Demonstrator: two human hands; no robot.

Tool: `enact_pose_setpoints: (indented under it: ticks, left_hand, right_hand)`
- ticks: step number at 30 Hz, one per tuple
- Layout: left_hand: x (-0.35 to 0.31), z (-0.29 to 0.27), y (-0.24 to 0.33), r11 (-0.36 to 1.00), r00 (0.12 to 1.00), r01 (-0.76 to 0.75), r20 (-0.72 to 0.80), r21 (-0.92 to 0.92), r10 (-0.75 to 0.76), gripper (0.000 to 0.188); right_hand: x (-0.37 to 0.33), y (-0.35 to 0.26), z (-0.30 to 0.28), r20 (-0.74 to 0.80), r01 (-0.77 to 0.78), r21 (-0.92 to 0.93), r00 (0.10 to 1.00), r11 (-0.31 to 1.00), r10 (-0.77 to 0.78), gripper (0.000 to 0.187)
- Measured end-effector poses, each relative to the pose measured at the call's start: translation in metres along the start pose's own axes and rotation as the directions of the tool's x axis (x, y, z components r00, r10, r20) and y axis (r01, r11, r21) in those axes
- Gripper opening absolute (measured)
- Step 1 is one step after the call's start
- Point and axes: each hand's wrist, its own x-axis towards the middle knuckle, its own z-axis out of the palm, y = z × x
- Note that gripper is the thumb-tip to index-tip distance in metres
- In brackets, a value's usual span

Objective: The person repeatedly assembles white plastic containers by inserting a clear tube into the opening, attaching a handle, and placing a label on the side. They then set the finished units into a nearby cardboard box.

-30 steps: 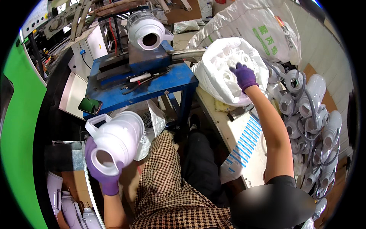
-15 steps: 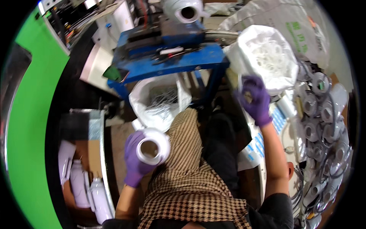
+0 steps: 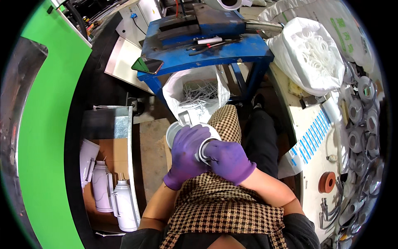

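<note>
In front of my lap I hold a white thermos shell (image 3: 173, 135) on its side, its narrow round neck (image 3: 201, 151) turned to the right. My left hand (image 3: 187, 154), in a purple glove, is closed around the body just behind the neck. My right hand (image 3: 231, 161), gloved the same, has its bent fingers pressed together at the neck's mouth; whatever they pinch there is hidden. Beyond the shell, a white sack (image 3: 172, 91) of thin grey strips stands below the bench. At the right, another white sack (image 3: 286, 56) is full of white plastic rings.
A blue metal bench (image 3: 199, 62) ahead carries pliers (image 3: 213, 46) and a phone (image 3: 148, 65). White thermos bottles (image 3: 124, 203) lie in a box at left. On the right table (image 3: 309, 170) are a blue-striped sheet (image 3: 309, 139), a brown tape roll (image 3: 327, 182) and several wrapped grey-white parts (image 3: 355, 141).
My right hand has come from beside the sack of rings to the shell's neck. The left hand has moved right and turned the shell sideways. The view has shifted.
</note>
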Motion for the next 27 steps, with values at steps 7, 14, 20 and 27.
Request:
enact_pose_setpoints:
  ticks: [7,14,20,27]
  left_hand:
    - [-0.001,0.013,0.011,0.999,0.998,0.036,-0.058,0.011,-0.035,0.057]
    - [0.002,0.027,0.019,0.980,0.996,0.033,0.069,0.195,-0.047,0.054]
    - [0.004,0.025,0.041,0.947,0.969,-0.231,0.144,0.226,0.202,0.039]
    - [-0.055,0.065,0.038,0.640,0.664,-0.743,0.333,0.194,0.670,0.050]
  right_hand:
    - [-0.013,0.007,0.020,-0.147,0.001,-0.025,0.989,1.000,-0.005,0.014]
    - [-0.032,0.020,0.013,-0.044,0.099,0.040,0.994,0.994,-0.097,0.013]
    - [-0.119,0.021,-0.030,-0.412,0.148,0.277,0.911,0.950,-0.021,0.055]
    - [-0.264,0.101,-0.082,-0.673,-0.678,-0.566,0.709,0.469,0.212,0.065]
